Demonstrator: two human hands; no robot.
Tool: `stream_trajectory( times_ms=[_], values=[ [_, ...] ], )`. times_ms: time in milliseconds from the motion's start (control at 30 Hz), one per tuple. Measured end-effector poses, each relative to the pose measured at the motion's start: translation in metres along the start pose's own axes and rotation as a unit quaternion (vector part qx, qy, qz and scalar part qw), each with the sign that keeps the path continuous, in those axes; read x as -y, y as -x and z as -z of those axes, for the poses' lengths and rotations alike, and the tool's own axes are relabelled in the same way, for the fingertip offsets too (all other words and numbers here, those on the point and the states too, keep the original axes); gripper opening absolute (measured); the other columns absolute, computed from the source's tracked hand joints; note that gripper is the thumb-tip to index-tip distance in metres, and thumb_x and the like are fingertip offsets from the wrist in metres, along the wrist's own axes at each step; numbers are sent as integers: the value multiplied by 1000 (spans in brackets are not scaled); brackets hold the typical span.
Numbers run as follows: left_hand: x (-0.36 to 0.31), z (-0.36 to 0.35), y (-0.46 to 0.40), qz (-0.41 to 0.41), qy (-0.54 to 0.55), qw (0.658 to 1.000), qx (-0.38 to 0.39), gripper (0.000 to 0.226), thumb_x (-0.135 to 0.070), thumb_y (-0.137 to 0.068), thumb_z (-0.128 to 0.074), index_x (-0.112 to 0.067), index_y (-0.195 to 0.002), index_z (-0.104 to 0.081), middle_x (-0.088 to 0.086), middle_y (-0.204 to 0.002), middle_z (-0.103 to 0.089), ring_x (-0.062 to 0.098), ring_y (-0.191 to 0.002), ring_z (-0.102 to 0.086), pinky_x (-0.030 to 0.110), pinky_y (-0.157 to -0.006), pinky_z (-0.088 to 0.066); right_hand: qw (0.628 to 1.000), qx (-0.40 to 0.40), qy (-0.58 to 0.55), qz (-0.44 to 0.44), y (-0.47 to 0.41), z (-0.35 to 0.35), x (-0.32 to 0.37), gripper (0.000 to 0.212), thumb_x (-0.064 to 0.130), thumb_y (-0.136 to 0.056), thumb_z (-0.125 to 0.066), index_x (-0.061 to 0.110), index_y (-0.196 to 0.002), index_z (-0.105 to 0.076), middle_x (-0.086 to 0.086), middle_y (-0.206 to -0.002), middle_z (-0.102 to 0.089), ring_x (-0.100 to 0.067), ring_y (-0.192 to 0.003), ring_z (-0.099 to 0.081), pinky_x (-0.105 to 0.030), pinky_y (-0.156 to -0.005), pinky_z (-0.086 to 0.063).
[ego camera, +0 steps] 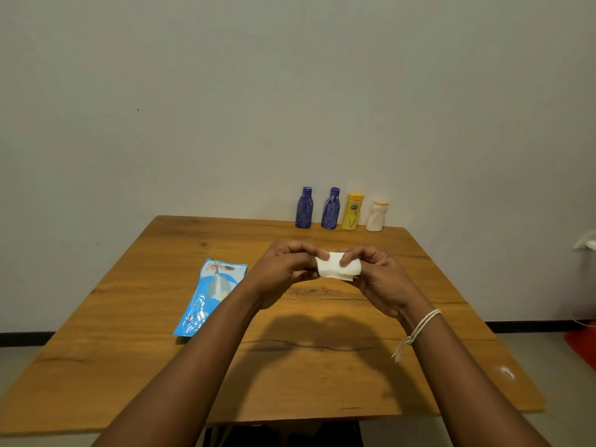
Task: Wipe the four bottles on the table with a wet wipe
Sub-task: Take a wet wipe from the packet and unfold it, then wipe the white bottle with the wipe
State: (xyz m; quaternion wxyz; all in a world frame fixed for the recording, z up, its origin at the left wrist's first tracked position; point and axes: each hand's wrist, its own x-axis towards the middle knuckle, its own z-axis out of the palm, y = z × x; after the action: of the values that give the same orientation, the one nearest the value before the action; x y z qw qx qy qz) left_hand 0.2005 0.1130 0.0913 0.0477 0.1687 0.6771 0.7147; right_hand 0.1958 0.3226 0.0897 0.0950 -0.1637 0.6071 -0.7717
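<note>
Several bottles stand upright in a row at the far edge of the wooden table (135, 343), against the wall: a blue bottle (304, 208), a second blue bottle (331, 209), a yellow bottle (352, 211) and a white bottle (376, 217) with an orange band. Over the table's middle, my left hand (283, 269) and my right hand (375, 274) both pinch a small folded white wet wipe (335, 270) between thumbs and fingers. The wipe is held in the air, well in front of the bottles.
A light blue wet-wipe pack (209, 295) lies flat on the table left of my left forearm. A white object (585, 243) sits at the right edge of the view, and an orange object (583, 345) lies on the floor below it.
</note>
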Motion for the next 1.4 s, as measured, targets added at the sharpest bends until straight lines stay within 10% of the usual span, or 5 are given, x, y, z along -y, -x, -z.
stream_trajectory(
  times_ms=[300,433,567,1000,1400],
  values=[
    [10,1,-4,29,12,999,-41,17,-1,-86,-74,-16,-90,-81,1,-98,-76,16,-94,-73,30,-73,-62,999,-6,-30,-33,-3,6,-6,35,9,-98,-40,2,-87,-72,-12,-99,-72,-29,-91,-71,-35,-69,-59],
    [16,2,-4,24,-8,998,-49,24,1,-80,-79,-19,-93,-80,-6,-98,-76,15,-92,-75,25,-68,-60,999,-11,21,-29,-2,8,-11,26,25,-84,-75,7,-103,-73,-9,-99,-73,-25,-89,-72,-34,-67,-60],
    [20,3,-4,15,-56,997,-48,37,2,-78,-81,-18,-108,-75,-8,-101,-77,19,-90,-76,24,-71,-60,997,-58,36,-32,-5,12,-17,67,7,-62,-87,18,-124,-62,-19,-104,-76,-31,-94,-74,-35,-72,-62],
    [54,-35,-62,24,-4,998,-52,50,3,-78,-80,-15,-122,-64,0,-110,-75,21,-92,-76,26,-72,-60,935,-238,-256,-57,-27,59,-51,36,5,-67,-80,4,-102,-70,-17,-98,-76,-24,-88,-75,-38,-77,-61],
    [143,-107,-373,-100,-476,874,-20,46,-5,-88,-67,-7,-132,-55,11,-132,-56,26,-117,-56,31,-95,-48,878,-467,-34,-99,-89,214,-96,16,12,-82,-79,15,-95,-70,-7,-93,-75,-26,-89,-71,-32,-63,-60]
  ],
)
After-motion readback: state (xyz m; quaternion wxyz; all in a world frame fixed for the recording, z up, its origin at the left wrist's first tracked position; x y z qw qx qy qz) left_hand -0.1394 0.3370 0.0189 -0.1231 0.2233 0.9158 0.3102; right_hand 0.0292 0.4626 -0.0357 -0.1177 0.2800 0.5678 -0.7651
